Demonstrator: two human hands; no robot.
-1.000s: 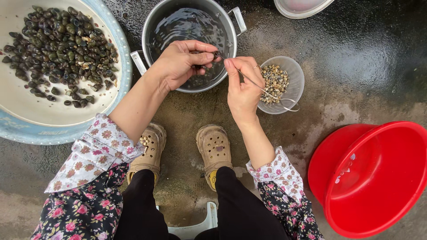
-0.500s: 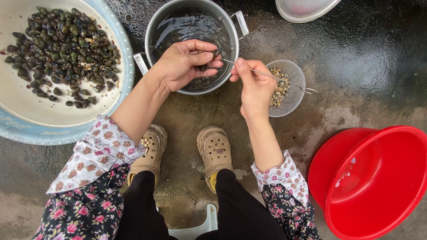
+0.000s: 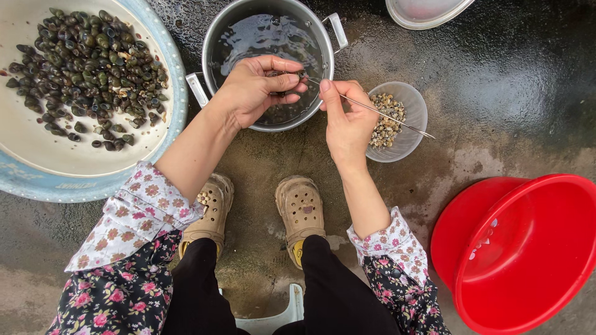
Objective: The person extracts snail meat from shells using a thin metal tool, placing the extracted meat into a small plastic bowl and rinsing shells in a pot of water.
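My left hand [image 3: 257, 87] pinches a small dark snail [image 3: 292, 75] over the steel pot [image 3: 214, 34], which holds water. My right hand [image 3: 344, 121] grips a thin metal pick [image 3: 388, 119]; its tip touches the snail's opening. A small clear bowl [image 3: 415, 108] with pale picked snail meat sits just right of my right hand. A wide white basin with a blue rim [image 3: 167, 133] at the left holds several dark snails [image 3: 87, 68].
A red plastic basin [image 3: 528, 248] stands at the lower right. A pale lid or bowl [image 3: 425, 12] lies at the top edge. My two feet in tan clogs [image 3: 301, 208] rest on the wet concrete floor, with a white stool edge [image 3: 267, 319] below.
My right hand has moved left from the small bowl to the snail in my left hand, and the pick's tip now meets the shell. The left hand stayed over the pot.
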